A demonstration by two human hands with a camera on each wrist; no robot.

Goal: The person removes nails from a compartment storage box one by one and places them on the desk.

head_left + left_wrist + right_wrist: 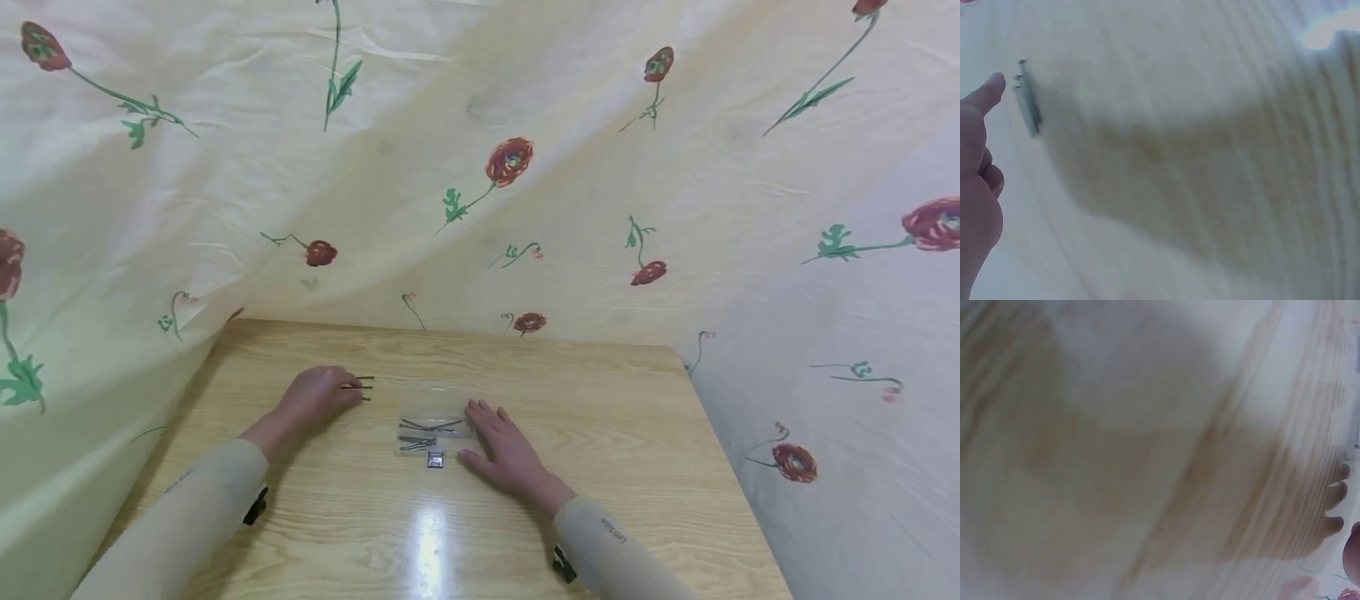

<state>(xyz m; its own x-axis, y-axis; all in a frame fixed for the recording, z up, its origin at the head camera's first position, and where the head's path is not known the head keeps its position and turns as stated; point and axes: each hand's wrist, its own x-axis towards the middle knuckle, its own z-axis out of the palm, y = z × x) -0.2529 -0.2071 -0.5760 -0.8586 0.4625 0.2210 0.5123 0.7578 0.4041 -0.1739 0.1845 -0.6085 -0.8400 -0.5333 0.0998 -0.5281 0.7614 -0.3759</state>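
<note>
On the tabletop, my left hand (318,394) reaches to several dark screws or nails (366,387) lying side by side at its fingertips. In the left wrist view the same slim metal pieces (1029,100) lie close to an extended digit, while other fingers are bent; a firm grip on them is not visible. My right hand (504,446) lies flat with fingers spread, its fingertips at the right edge of a clear plastic box (435,396). Several metal screws or nails (420,442) lie in the box's near part. Only some right fingertips (1335,495) show in the right wrist view.
A small squarish, dark-framed piece (436,459) sits at the box's near edge. The wood-grain table (600,400) reaches back to a flower-patterned cloth (420,167), which also hangs at both sides. Light glares off the tabletop in front.
</note>
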